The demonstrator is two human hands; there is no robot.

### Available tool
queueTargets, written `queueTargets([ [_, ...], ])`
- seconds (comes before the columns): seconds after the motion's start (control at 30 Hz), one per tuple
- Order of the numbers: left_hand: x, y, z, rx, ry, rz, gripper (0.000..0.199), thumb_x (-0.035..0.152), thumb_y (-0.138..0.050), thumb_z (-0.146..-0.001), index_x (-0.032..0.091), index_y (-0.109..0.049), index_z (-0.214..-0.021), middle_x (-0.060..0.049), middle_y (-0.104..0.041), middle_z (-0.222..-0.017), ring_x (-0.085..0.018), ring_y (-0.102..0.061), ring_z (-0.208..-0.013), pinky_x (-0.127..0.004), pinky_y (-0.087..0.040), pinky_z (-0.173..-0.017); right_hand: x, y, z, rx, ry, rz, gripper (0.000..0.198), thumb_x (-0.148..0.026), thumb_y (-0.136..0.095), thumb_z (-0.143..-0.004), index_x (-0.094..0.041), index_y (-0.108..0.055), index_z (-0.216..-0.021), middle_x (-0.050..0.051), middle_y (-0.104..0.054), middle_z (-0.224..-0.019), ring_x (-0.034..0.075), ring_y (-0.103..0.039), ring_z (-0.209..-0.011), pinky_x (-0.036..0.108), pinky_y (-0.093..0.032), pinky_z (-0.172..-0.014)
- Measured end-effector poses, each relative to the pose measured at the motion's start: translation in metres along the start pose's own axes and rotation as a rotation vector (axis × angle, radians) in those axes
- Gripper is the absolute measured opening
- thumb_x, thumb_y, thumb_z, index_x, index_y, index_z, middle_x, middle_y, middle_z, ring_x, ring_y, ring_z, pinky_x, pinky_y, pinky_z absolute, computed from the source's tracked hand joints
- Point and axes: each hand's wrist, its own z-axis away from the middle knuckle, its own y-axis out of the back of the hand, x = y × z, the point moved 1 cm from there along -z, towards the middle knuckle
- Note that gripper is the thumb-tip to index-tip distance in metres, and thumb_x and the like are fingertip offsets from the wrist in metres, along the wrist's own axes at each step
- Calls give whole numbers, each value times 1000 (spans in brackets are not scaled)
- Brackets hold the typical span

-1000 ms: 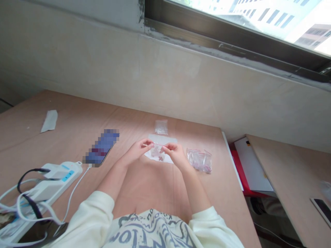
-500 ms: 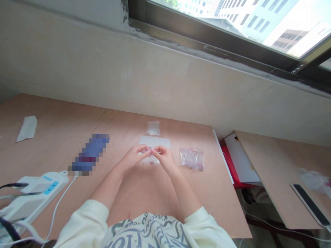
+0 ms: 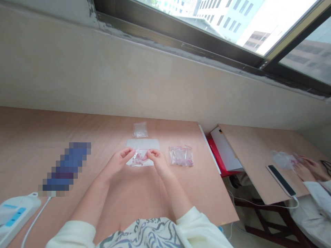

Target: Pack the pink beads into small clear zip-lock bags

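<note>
Between my hands a small clear zip bag [image 3: 140,158] with pinkish bits in it is stretched by its top corners. My left hand [image 3: 123,156] pinches the left corner, and my right hand [image 3: 156,157] the right one. Under the bag lies a white sheet [image 3: 143,143], partly hidden by it and my hands. To the right rests a larger clear zip bag [image 3: 181,156] holding pinkish and purplish contents. Behind the sheet is another small clear bag [image 3: 140,130], whose contents I cannot make out.
A blurred-out blue phone [image 3: 67,167] with a white cable lies at left near a white power strip [image 3: 19,215]. Right of my table [image 3: 144,199], a gap with a red and white folder separates a second table [image 3: 245,151], where a co-worker's hands [image 3: 307,167] handle something near a power bank [image 3: 280,179].
My hands have moved apart, and the zip bag between them now hangs spread with its contents showing. The view has swung right, bringing the co-worker's hands in.
</note>
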Motion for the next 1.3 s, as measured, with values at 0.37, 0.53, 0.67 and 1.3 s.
queueTargets([
  [0.37, -57, 33, -15, 234, -21, -97, 35, 48, -59, -54, 17, -60, -72, -4, -63, -79, -20, -56, -77, -26, -41, -69, -8, 173, 13, 1100, 54, 895, 22, -34, -38, -68, -17, -50, -61, 10, -56, -59, 21, -51, -59, 32, -36, -52],
  [0.53, -67, 36, -8, 183, -70, -165, 29, 43, -51, -65, 18, -60, -75, -2, -62, -73, -18, -55, -72, -24, -40, -66, 12, 180, 5, 1242, 41, 1240, 22, -32, -44, -64, -17, -56, -75, 19, -56, -83, 32, -47, -78, 40, -32, -57],
  [0.67, -69, 36, -4, 183, -93, -220, 26, 39, -47, -69, 18, -61, -75, -1, -60, -66, -17, -53, -65, -24, -39, -61, -11, 147, -12, 1315, 120, 1206, 27, -23, -36, -67, -12, -55, -83, 22, -54, -87, 33, -45, -84, 41, -32, -63],
  [1.3, -81, 42, -11, 186, -98, -151, 29, 38, -43, -72, 15, -58, -81, -6, -61, -78, -19, -54, -74, -29, -40, -69, -7, -13, -92, 348, 351, 765, 15, -19, -43, -68, -16, -57, -68, 8, -60, -74, 20, -49, -76, 34, -31, -74],
])
